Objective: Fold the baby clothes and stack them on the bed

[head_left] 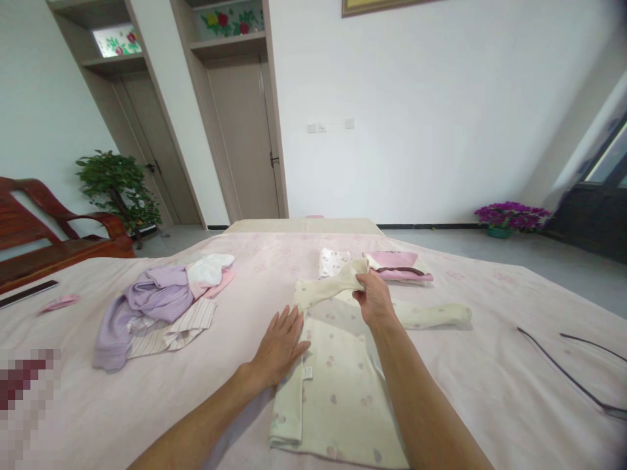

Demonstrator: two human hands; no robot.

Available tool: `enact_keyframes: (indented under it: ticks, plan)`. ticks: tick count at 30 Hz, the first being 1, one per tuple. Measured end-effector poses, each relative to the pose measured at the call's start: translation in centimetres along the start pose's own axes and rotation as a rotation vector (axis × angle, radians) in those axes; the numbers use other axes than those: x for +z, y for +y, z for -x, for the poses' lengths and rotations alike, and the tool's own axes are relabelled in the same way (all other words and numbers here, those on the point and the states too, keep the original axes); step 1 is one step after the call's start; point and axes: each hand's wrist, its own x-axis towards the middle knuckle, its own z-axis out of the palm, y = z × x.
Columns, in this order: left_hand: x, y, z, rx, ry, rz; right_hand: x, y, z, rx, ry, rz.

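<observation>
Head view: a cream shirt (337, 391) lies at near centre on the pink sheet (490, 391). Set apart, the left hand (280, 349) rests flat on the shirt's left edge and the right hand (375, 297) pinches its raised sleeve (328, 291). At left lies 1 purple garment (161, 294); beyond the sleeve, 1 folded pink garment (404, 262); at right, glasses (612, 411).

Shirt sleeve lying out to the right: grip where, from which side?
Likely best: pinch the sleeve at its outer end, coming from the right. It stretches out rightward with that end uncovered, while the right hand covers some of its inner stretch.
</observation>
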Motion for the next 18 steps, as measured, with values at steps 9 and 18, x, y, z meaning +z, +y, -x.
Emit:
enact_keyframes:
  ticks: [9,18]
  plan:
    - [-1.3,-3.0,-3.9,-0.115,0.175,0.193,0.2,-1.1,1.6,-0.076,-0.253,0.279]
    - [-2.0,-5.6,-10.2,-0.076,0.093,0.146,1.3,0.0,7.8,-0.354,-0.931,0.929]
